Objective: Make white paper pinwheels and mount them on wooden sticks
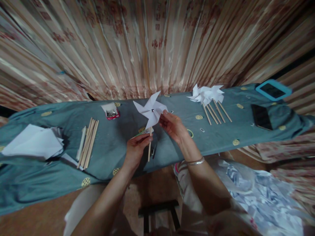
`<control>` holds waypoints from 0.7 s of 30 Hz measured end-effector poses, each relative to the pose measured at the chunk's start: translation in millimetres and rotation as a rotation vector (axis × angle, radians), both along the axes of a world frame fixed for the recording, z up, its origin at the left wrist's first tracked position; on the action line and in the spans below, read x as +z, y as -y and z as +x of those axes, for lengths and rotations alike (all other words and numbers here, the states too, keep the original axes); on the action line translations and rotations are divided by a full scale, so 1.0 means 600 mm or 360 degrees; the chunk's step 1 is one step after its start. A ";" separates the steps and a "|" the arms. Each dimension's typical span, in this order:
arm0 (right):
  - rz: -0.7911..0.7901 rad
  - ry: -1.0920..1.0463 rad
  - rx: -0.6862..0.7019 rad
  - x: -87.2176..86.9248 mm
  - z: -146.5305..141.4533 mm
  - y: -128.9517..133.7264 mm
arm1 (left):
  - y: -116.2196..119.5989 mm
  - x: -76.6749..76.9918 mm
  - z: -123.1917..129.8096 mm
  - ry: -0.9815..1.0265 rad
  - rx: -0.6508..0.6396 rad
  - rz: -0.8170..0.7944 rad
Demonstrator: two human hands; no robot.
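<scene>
A white paper pinwheel (150, 110) with a silver pin at its centre is held upright over the middle of the table. My left hand (137, 148) pinches its wooden stick (149, 149) between thumb and fingers. At the wheel's right side, my right hand (174, 126) has thumb and fingertips closed on the edge of a paper blade. Behind the pinwheel, a small label-like piece and a dark slim object (153, 152) lie partly hidden on the cloth.
A red box of pins (112, 113), wooden sticks (90, 144) and white paper sheets (33, 142) lie left. Several pinwheels (206, 95), a black phone (261, 117) and a blue-framed device (273, 90) lie right. A bag of crumpled paper (265, 196) stands below the table's front edge.
</scene>
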State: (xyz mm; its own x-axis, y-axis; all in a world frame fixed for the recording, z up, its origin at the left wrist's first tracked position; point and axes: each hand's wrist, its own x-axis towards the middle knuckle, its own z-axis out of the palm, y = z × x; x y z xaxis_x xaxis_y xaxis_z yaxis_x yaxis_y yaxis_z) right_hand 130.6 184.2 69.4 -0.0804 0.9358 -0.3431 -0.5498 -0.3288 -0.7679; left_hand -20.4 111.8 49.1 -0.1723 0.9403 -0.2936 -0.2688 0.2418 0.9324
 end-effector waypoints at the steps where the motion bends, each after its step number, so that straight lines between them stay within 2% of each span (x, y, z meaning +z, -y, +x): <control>1: 0.0037 0.0031 -0.0045 0.001 0.004 -0.002 | 0.001 0.000 0.000 -0.0008 -0.0014 0.0000; 5: 0.0156 0.0192 -0.0200 0.008 0.019 -0.009 | 0.004 -0.003 0.002 -0.0029 -0.0094 -0.0061; 11: 0.0138 0.0263 -0.0199 0.011 0.028 -0.011 | 0.006 -0.003 0.006 -0.0023 -0.0238 -0.0154; 21: 0.0112 0.0186 -0.0151 0.003 0.030 -0.011 | 0.003 0.000 0.006 -0.0043 -0.0171 -0.0139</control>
